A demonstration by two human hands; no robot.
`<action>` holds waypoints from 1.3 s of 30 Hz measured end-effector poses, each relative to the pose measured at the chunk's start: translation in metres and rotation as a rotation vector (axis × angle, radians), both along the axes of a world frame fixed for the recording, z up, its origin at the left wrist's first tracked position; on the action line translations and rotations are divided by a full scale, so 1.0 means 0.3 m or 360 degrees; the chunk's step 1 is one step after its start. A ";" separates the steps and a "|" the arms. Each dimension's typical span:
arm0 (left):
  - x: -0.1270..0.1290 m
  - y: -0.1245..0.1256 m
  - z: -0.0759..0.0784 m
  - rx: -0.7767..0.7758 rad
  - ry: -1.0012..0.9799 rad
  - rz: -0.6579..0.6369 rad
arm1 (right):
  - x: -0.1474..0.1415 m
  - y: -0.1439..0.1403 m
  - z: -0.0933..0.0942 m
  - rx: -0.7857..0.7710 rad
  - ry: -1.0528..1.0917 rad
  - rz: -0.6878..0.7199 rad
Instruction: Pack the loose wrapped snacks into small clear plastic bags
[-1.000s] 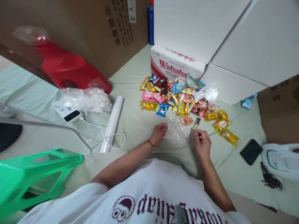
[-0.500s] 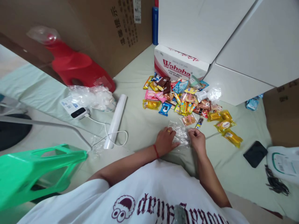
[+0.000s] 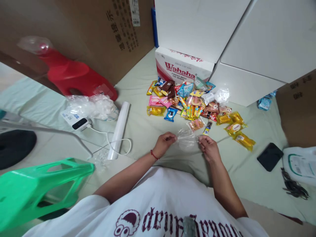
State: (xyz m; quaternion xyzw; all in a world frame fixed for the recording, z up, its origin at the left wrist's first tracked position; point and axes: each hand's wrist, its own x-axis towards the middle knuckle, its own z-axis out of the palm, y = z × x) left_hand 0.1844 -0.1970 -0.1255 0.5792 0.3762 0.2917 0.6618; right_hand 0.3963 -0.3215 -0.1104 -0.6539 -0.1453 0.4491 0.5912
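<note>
A clear plastic bag is stretched between my two hands, just above the pale green sheet. My left hand pinches its left edge, and a red string bracelet circles that wrist. On the other edge, my right hand grips the plastic between thumb and fingers. Right beyond the bag lie a wrapped biscuit and a small dark-and-yellow packet. Farther back is a heap of wrapped snacks in many colours, with several yellow packets to its right.
Behind the snacks stands a Wahaha carton against white boxes. Leftward are a white roll, a power bank with cable, crumpled plastic, a red jug and a green stool. A black phone lies at right.
My left hand has gone from lying flat by the bag to pinching its edge, farther left. The bag, crumpled before, is now pulled out between both hands. The view has shifted slightly.
</note>
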 end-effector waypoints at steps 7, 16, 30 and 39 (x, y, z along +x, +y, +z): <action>-0.021 0.038 0.018 -0.0285 -0.0069 0.0361 | 0.025 -0.020 0.024 0.0153 -0.0022 -0.0081; 0.162 -0.081 0.141 0.0159 0.0178 -0.0236 | -0.051 -0.018 0.102 0.0249 -0.0088 0.0160; -0.123 0.174 0.090 -0.1406 -0.0488 -0.0196 | 0.202 -0.123 0.106 -0.0102 -0.0010 0.0114; -0.108 0.193 -0.007 -0.1576 -0.0424 -0.0187 | 0.135 -0.077 0.159 -0.0150 -0.1817 0.0099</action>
